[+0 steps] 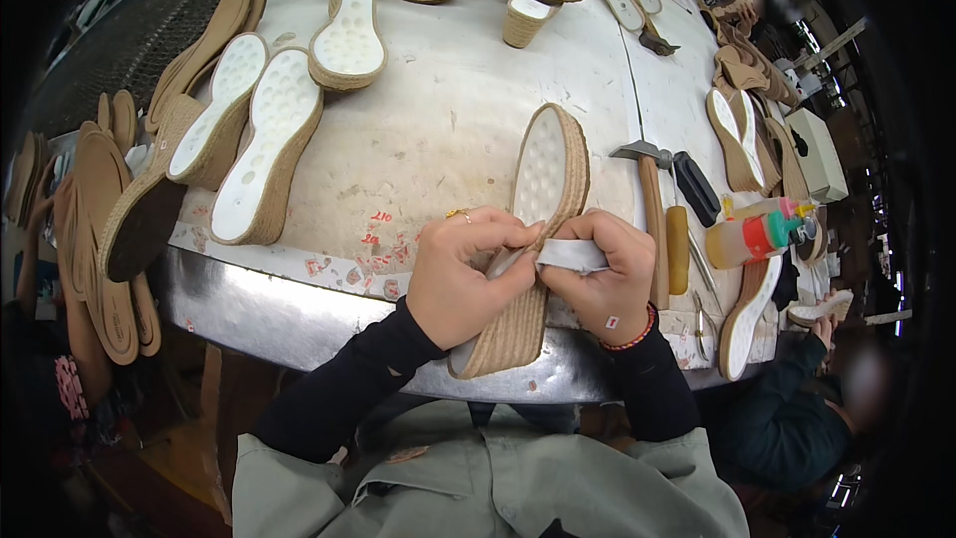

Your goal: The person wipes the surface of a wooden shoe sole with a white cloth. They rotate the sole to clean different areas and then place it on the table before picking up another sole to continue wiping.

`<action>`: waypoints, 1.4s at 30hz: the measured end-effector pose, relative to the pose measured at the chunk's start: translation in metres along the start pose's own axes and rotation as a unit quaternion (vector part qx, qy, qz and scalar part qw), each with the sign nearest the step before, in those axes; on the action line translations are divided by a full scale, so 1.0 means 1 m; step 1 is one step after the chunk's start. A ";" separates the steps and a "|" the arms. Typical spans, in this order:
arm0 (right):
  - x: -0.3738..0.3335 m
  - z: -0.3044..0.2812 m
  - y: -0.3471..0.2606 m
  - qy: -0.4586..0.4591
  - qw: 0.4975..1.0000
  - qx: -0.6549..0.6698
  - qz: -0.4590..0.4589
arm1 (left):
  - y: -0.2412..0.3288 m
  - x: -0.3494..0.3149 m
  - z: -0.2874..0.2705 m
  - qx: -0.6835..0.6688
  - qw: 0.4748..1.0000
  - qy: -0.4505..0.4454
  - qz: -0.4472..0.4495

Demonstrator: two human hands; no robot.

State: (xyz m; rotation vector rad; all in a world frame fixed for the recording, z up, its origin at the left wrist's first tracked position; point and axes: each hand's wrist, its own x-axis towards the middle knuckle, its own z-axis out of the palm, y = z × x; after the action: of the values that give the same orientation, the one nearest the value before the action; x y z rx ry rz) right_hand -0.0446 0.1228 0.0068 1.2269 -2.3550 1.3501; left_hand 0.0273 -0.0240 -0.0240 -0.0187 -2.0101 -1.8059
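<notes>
Inward, both hands [453, 274] [605, 279], perhaps in contact

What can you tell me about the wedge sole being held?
The wedge sole has a white, dimpled top face and tan, braided-looking sides. Its rounded end points away from the person; its thick end lies nearest the body, by the metal table edge. The left grip pinches its middle, partly hiding it. At its right side, the right grip holds a whitish strip.

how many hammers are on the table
1 clearly: the hammer just right of the right hand, head end farther away. A dark object near the far side may be another; I cannot tell.
</notes>
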 end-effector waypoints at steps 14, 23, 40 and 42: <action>-0.001 0.003 0.001 0.006 1.000 0.014 0.012 | -0.001 -0.001 -0.001 -0.002 1.000 0.000 0.002; 0.000 0.001 0.000 0.002 1.000 0.002 0.001 | -0.002 -0.001 0.001 -0.004 1.000 0.003 0.000; 0.004 0.014 -0.015 0.042 0.995 0.020 0.090 | -0.004 0.001 -0.006 -0.021 1.000 0.011 -0.007; 0.004 0.022 -0.019 0.053 0.995 0.008 0.087 | -0.014 -0.003 -0.008 -0.019 0.999 0.028 0.024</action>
State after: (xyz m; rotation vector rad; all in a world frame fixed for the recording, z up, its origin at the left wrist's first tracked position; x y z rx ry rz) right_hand -0.0283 0.0986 0.0080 0.9455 -2.4283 1.4489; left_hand 0.0289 -0.0328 -0.0375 -0.0269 -1.9209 -1.7955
